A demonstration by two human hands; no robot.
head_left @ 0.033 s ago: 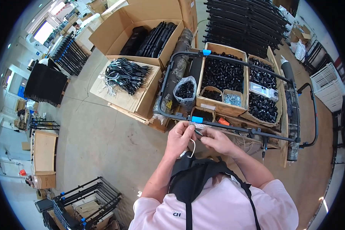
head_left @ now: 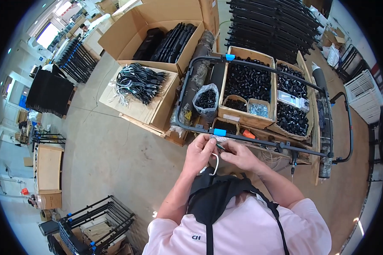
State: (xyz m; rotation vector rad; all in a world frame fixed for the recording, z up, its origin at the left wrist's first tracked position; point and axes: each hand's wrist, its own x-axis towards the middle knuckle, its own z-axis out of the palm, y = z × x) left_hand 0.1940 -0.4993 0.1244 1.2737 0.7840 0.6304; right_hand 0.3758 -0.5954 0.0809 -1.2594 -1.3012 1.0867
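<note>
Near the frame's lower bar, my left hand [head_left: 199, 151] is closed in a pinch on a thin cord. A white length of the cord [head_left: 217, 163] hangs in a loop below the fingers, and a dark, greenish piece [head_left: 220, 147] shows between the two hands. My right hand [head_left: 239, 154] is also closed, its fingertips around the dark piece; the fingers hide its end. Just beyond my hands lies a black tubular frame [head_left: 259, 140] with blue clips [head_left: 219, 132], resting across the parts bench.
A wooden box [head_left: 247, 119] of black plastic parts stands ahead, beside a clear bag of small black pieces [head_left: 206, 100]. Black and white cords [head_left: 139, 83] lie heaped on a board to the left. Behind is an open carton [head_left: 127, 46]. Folded frames [head_left: 98, 225] stand lower left.
My right hand has shifted very slightly left, closer to my left hand. The white loop has moved a little to the right.
</note>
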